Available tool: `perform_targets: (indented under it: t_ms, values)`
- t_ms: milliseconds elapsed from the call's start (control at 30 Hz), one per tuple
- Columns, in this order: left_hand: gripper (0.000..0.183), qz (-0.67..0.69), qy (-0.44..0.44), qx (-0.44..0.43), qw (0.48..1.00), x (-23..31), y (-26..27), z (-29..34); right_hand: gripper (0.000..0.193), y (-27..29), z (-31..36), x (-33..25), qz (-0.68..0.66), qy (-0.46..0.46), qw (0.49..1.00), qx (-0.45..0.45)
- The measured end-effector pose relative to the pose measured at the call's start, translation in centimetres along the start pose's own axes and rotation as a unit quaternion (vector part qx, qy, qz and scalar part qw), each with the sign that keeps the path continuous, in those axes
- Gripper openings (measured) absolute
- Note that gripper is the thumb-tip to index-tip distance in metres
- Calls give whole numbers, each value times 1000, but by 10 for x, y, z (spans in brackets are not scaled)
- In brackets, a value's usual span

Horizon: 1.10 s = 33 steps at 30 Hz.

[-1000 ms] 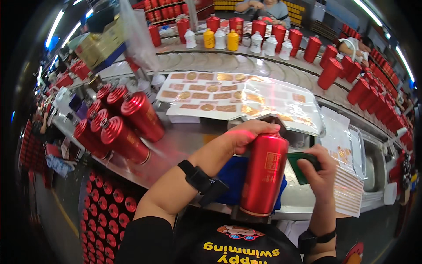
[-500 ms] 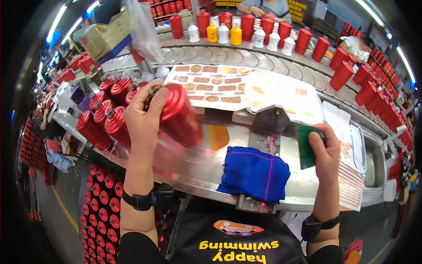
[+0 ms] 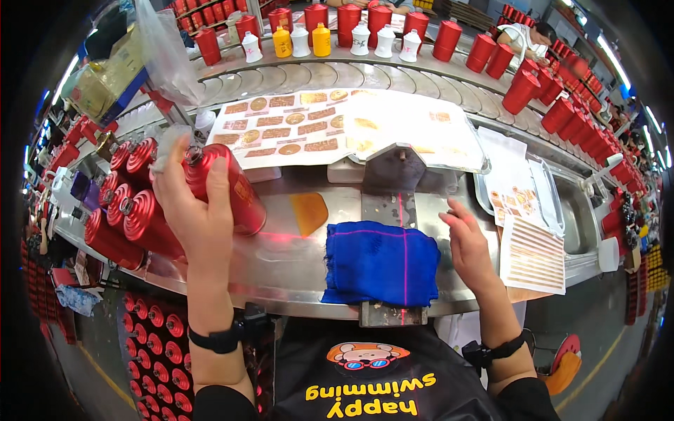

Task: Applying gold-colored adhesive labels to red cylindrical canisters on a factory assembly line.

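A red bottle [image 3: 242, 193] with a stepped shoulder stands on the metal counter. My left hand [image 3: 193, 210] is at its neck, with the thumb in front of the shoulder. The fingers are curled against a crumpled piece of clear plastic film [image 3: 166, 149]; how firmly they grip it is partly hidden. My right hand [image 3: 469, 245] hovers over the counter, fingers bent and apart, with nothing visible in them. Between the hands a folded blue cloth [image 3: 382, 263] lies over a metal fixture [image 3: 394, 168], crossed by a red light line. An amber flat scraper [image 3: 309, 214] rests beside the bottle.
Several red bottles [image 3: 151, 228] crowd the left side. Beyond the counter lies a sheet of gold and red decals [image 3: 288, 123]. A striped sheet [image 3: 533, 256] and tray are at right. Red, white and yellow bottles [image 3: 360, 38] line the curved conveyor [image 3: 316, 74], with people behind.
The red bottle, earlier gripped by its neck in my left hand, now stands on the counter. Clear film shows at that hand's fingers. The green sheet has gone from my right hand.
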<state>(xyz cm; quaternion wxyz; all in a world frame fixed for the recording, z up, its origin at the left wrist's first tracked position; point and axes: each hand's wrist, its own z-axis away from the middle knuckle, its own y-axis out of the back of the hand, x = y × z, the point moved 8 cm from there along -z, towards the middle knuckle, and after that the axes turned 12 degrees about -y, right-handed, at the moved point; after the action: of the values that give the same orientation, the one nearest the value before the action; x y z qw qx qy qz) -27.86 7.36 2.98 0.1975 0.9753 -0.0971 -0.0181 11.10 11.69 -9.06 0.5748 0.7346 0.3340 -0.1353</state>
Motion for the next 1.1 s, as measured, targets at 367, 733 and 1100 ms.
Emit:
perform_targets:
  t_ms: [367,733,1100]
  values:
    - [41,826,82,-28,557,59,2,-68,31,-25,24,-31,154,62,986,32]
    - [39,721,-1,-255,644,120,-40,-13,33,-33,22,-15,168,35,985,8]
    - [36,696,-148,-326,623,170,-18,-7,35,-28,24,-14,173,50,983,28]
